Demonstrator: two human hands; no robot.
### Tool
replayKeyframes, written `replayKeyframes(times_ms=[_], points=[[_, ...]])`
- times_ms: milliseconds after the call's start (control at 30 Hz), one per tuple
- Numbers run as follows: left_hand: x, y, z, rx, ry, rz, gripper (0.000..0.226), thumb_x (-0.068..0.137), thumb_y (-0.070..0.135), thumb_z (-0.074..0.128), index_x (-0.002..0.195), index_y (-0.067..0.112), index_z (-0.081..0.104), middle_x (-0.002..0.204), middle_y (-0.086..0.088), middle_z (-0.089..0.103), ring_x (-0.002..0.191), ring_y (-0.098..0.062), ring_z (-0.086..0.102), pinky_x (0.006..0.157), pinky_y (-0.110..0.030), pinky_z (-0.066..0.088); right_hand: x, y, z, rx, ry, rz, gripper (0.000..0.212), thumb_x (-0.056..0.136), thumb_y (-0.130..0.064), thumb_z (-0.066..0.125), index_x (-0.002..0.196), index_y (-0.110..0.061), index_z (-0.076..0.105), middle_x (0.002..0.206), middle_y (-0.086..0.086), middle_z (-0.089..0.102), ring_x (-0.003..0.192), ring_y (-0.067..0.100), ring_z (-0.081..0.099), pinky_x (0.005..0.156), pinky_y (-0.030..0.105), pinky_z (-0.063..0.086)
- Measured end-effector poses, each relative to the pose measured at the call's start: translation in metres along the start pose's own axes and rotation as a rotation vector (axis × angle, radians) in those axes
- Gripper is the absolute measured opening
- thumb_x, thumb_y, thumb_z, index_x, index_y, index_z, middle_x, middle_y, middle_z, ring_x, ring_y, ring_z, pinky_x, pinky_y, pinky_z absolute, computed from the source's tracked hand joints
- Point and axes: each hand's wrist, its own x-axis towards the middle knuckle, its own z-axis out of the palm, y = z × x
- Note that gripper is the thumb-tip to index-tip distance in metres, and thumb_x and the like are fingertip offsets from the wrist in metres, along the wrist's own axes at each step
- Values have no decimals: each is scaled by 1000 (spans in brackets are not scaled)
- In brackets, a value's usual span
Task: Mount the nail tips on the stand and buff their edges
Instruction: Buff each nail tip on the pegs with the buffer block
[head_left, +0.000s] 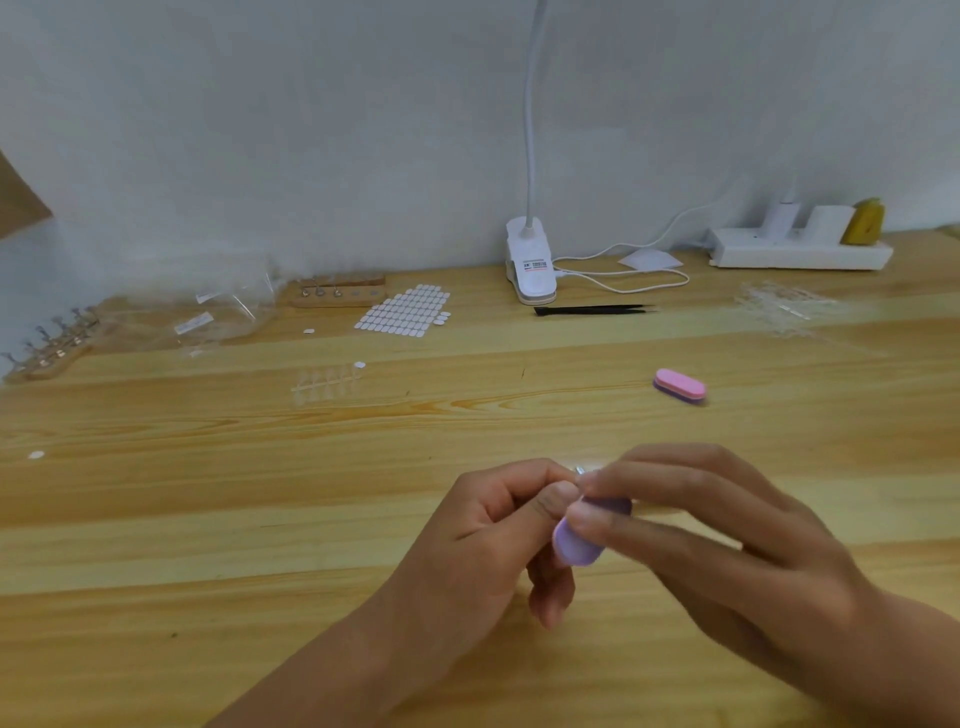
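Two buffers: purple buffer (577, 545) in the grip, pink buffer (680, 385) beyond it, rightward. One small silvery piece (580, 470) atop the grip. Two wooden stands far beyond-left: back stand (337, 292), edge stand (52, 353). One tweezers (592, 310) straight beyond.

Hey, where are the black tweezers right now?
In the head view, the black tweezers lie flat at the back of the table, right of centre, just in front of the white clip lamp and beyond the pink buffer.
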Motion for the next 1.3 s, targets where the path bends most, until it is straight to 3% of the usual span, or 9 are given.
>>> replayKeyframes(times_ms=[167, 400, 567, 700, 833, 967, 1133, 1233, 1300], points=[[1, 0, 0, -24, 2, -13, 29, 97, 24, 47, 81, 5, 62, 62, 4, 50, 42, -13, 49, 49, -21, 41, -1, 7, -3, -38, 17, 67, 49, 75, 16, 68, 119, -4, 65, 114, 13, 65, 107, 24, 61, 92, 28, 47], [1, 0, -1, -34, -5, -13, 28, 97, 24, 47, 80, 8, 62, 62, 5, 49, 42, -13, 49, 49, -20, 41, -2, 10, -6, -36, 29, 71, 48, 75, 15, 69, 119, -4, 66, 113, 13, 65, 107, 21, 61, 93, 27, 45], [1, -3, 1, -1, 3, -13, 29, 98, 28, 47, 84, 9, 65, 67, -9, 51, 43, -15, 50, 50, -22, 43, -3, 4, 2, 20, -12, -4, 49, 77, 17, 66, 122, -3, 65, 120, 10, 63, 111, 24, 60, 94, 28, 46], [2, -2, 0, -32, -1, -9, 29, 98, 25, 46, 82, 8, 63, 63, 5, 49, 41, -12, 49, 48, -20, 42, -2, 9, -4, -21, 18, 72, 49, 74, 15, 70, 119, -4, 66, 115, 11, 65, 108, 23, 61, 92, 28, 47], [1, -3, 0, 1, 11, -4, 29, 98, 26, 47, 86, 5, 63, 67, -6, 53, 42, -15, 50, 49, -23, 44, -1, 0, 2, 12, -3, 10, 46, 77, 15, 68, 119, -3, 67, 117, 10, 65, 109, 23, 61, 93, 27, 47], [1, -1, -1, -23, 4, 8, 30, 98, 25, 46, 84, 4, 61, 63, 3, 49, 42, -13, 51, 50, -19, 43, 2, 6, -7, -27, 33, 77, 44, 77, 13, 69, 118, -4, 66, 112, 12, 66, 105, 21, 61, 93, 26, 45], [0, -2, 1, -10, 3, 6, 29, 98, 26, 47, 85, 6, 63, 69, -13, 51, 45, -16, 51, 50, -23, 45, 2, -2, -1, 4, 1, 22, 47, 74, 15, 70, 118, -3, 67, 117, 10, 65, 109, 22, 61, 93, 26, 46], [2, -3, 0, -18, 3, 8, 30, 98, 25, 46, 83, 4, 61, 64, 1, 50, 44, -14, 51, 50, -21, 44, 2, 5, -6, -18, 28, 76, 46, 74, 15, 69, 116, -3, 66, 112, 12, 66, 105, 21, 61, 93, 25, 45], [2, -4, 1, -11, 2, 1, 31, 98, 25, 46, 85, 1, 60, 65, 0, 50, 44, -14, 51, 50, -22, 44, 1, 3, -3, -8, 35, 80, 44, 76, 14, 68, 116, -4, 67, 112, 12, 66, 105, 22, 61, 92, 26, 46]])
